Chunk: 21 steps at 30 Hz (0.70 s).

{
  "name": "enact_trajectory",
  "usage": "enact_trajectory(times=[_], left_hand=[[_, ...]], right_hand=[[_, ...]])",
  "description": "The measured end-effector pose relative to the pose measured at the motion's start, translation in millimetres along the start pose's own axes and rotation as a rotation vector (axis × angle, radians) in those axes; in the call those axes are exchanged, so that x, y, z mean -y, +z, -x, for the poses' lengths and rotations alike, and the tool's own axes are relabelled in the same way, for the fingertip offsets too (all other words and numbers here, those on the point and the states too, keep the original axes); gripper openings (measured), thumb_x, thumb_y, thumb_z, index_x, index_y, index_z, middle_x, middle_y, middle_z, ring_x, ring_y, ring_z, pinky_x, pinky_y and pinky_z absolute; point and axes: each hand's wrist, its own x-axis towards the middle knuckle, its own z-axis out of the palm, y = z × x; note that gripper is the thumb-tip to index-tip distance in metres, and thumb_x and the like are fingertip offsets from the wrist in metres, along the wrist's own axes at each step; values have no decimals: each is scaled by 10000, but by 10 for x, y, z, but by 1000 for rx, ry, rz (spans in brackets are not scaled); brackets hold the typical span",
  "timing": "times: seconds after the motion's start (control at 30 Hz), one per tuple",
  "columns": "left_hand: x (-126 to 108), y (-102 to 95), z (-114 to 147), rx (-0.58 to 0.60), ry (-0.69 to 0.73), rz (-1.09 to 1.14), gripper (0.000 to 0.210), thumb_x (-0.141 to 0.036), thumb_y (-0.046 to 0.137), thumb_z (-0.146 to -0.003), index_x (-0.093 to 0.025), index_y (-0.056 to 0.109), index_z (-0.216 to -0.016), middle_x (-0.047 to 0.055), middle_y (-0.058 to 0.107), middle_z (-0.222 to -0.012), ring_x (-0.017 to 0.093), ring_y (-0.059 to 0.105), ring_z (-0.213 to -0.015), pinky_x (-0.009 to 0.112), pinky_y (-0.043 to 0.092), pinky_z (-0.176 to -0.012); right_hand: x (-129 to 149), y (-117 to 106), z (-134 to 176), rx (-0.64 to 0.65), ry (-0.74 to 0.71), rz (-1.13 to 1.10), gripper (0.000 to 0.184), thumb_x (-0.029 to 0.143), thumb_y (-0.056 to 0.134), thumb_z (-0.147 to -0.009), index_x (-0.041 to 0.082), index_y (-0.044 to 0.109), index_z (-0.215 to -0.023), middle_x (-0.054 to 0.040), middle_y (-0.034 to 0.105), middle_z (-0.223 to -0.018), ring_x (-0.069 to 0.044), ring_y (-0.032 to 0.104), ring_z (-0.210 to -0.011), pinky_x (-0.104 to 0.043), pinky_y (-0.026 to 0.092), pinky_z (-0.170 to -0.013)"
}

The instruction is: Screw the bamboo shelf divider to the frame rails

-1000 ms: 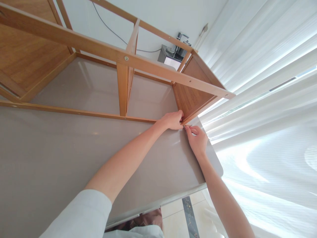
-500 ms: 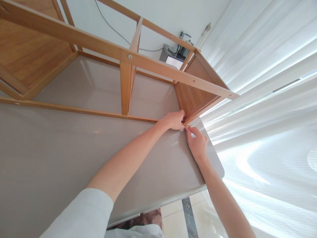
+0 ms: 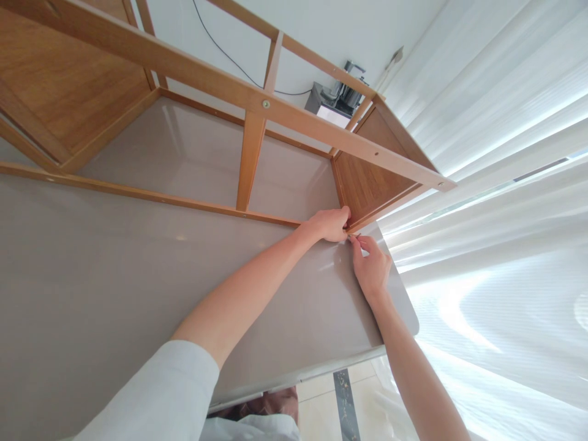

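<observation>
Wooden frame [image 3: 316, 130] stands on the grey desk [image 3: 312, 318], spanning much of its far part, with its right end near the desk's right edge; the near lower rail [image 3: 197, 205] runs along the surface to meet the framed end panel [image 3: 370, 191] at the near right corner; the left hand [image 3: 331, 225] is at that corner, bent over the rail's end, with its fingertips partly hidden against the wood; the right hand [image 3: 373, 263] is just beside it, outside the corner, its grip pinched between thumb and forefinger on a slim piece [image 3: 357, 236] pointing towards the joint; the tips are too small to tell what that piece is, or how firmly the left grip closes; above, the near upper rail [image 3: 215, 79] carries a round screw head [image 3: 266, 104] where the middle upright [image 3: 250, 159] meets it; a broad panel [image 3: 68, 98] fills the left end; beyond the frame are a dark kettle [image 3: 351, 98] and a black cable [image 3: 225, 52]; white curtains [image 3: 505, 245] hang at the right.
</observation>
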Motion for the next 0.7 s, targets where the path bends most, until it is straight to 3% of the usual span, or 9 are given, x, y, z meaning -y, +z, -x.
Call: enact_trajectory(times=[0.13,0.33,0.7], left_hand=[[-12,-4,15,-7,-5,3,441,-345,648,-806,-202,480,-1188,59,687,-1209,224,666,-1019,316,502,-795],[-23,-14,24,-7,-2,-1,425,-339,642,-813,-202,481,-1182,59,689,-1204,219,667,-1009,313,494,-779],[-24,-12,27,-12,-3,1,424,-358,643,-812,-197,491,-1173,67,692,-1190,229,669,-1004,322,497,-777]], right_hand=[[9,-32,-25,8,66,-65,376,549,458,-964,231,659,-957,-32,746,-825,-204,687,-739,-290,420,-708],[32,-42,-30,18,142,-133,372,566,479,-943,240,658,-953,-41,751,-856,-241,704,-868,-313,426,-761],[79,-113,-59,66,239,-259,361,575,529,-908,234,645,-898,-34,755,-830,-228,694,-830,-304,446,-759]])
